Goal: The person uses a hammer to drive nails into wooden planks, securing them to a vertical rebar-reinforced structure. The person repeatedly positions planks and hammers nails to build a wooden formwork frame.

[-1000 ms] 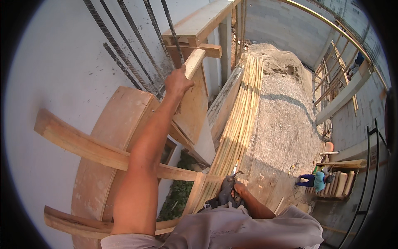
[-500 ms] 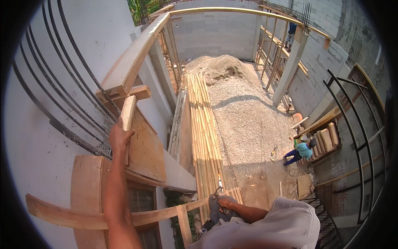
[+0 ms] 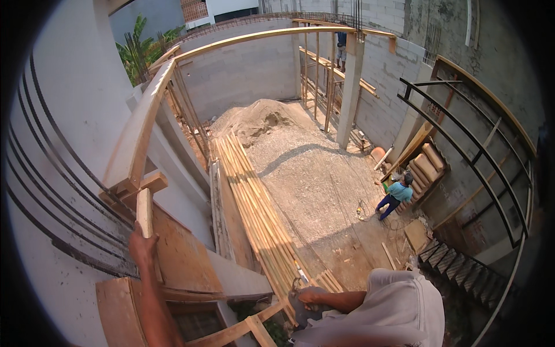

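Note:
On the left, my left arm reaches up and my left hand (image 3: 143, 246) is wrapped round a short upright wooden batten (image 3: 144, 214). The batten stands against the end of a long timber formwork beam (image 3: 136, 144), beside a plywood panel (image 3: 182, 260). My right hand (image 3: 312, 296) is low in the middle, at a dark grey pouch (image 3: 306, 312) by my side. Its fingers look curled, and what they hold is hidden. A metal tool end (image 3: 297, 283) sticks up by the pouch. Pale cloth of my clothing covers the lower right.
Curved rebars (image 3: 69, 156) run along the white wall at left. Far below lie bamboo poles (image 3: 254, 202) and a gravel heap (image 3: 312, 173). A person in a turquoise shirt (image 3: 399, 192) stands by stacked sacks (image 3: 428, 162); another person (image 3: 341, 49) is on scaffolding. A black metal frame (image 3: 474, 150) rises at right.
My view has turned right, so the scene has shifted left. My left hand still grips the batten, and my right hand stays at the pouch. The person below has an arm out from the body.

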Tool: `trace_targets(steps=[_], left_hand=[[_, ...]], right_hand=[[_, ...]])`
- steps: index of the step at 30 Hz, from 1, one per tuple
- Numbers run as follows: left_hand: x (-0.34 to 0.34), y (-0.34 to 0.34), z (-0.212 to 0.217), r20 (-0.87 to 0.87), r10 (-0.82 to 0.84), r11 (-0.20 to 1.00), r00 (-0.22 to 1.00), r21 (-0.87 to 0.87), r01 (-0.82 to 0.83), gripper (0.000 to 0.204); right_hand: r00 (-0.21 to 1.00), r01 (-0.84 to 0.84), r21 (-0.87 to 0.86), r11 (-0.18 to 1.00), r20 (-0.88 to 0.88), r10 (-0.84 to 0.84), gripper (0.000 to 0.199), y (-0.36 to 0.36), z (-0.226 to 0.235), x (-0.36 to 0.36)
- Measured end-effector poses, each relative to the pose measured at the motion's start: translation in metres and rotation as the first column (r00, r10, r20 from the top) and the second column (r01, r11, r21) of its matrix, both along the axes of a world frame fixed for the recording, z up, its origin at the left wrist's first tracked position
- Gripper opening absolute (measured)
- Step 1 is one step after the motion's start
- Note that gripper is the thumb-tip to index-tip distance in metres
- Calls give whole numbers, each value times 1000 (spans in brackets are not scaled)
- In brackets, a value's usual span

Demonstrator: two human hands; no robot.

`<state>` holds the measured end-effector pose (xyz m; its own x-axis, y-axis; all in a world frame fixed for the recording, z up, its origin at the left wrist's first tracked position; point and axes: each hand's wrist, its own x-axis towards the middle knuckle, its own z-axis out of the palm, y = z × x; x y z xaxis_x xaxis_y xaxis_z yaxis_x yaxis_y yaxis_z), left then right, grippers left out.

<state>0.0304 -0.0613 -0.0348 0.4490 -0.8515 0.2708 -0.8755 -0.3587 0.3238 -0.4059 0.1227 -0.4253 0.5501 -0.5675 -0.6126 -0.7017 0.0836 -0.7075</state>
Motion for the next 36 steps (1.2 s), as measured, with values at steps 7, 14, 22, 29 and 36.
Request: trace_targets(steps=[7,14,22,29,36], left_hand=[[10,-4,-8,93,0,997,996,83,-8,70],[40,-18,10,20,-274,868,962,435,238,100],[38,-16,1,-95,-262,836,960,475,275,131],[30,-15,15,-56,-267,798,962,547,253,128],[22,-20,19,-118,-245,755,962,600,265,127]], right_hand=[[755,580,475,662,-9,-655,18,16,37,17],[841,513,335,790,-9,-542,24,-10,122,47],[731,372,469,801,384,-564,30,-16,187,83],[453,505,736,450,218,-864,30,-67,149,171],[540,314,873,374,160,-827,19,-87,127,268]])
